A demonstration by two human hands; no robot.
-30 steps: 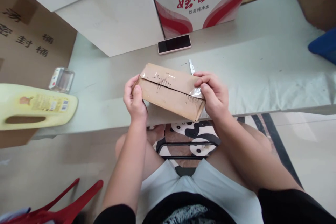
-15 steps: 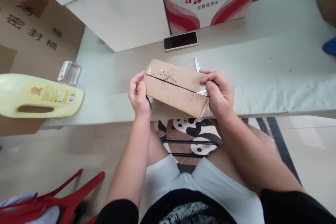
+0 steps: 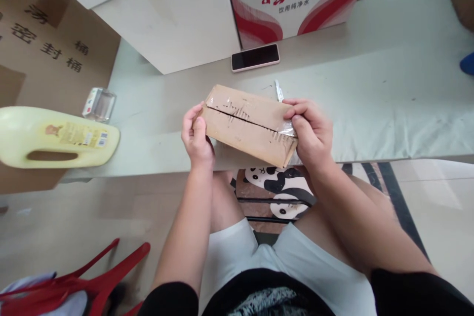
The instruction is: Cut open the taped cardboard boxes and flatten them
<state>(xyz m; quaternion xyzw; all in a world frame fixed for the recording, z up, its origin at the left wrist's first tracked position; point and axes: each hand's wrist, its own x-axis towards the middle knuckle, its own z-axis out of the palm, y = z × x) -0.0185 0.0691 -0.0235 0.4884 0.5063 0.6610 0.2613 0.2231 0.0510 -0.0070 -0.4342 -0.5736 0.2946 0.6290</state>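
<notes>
You apparently steady the carton (image 3: 239,131), left hand (image 3: 198,136) and right hand (image 3: 312,131) clasping its ends; any move likely needs even support.

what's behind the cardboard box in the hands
Beyond the cardboard box, a phone and a thin metallic strip show on the tablecloth; whatever the box covers cannot be seen.
</notes>
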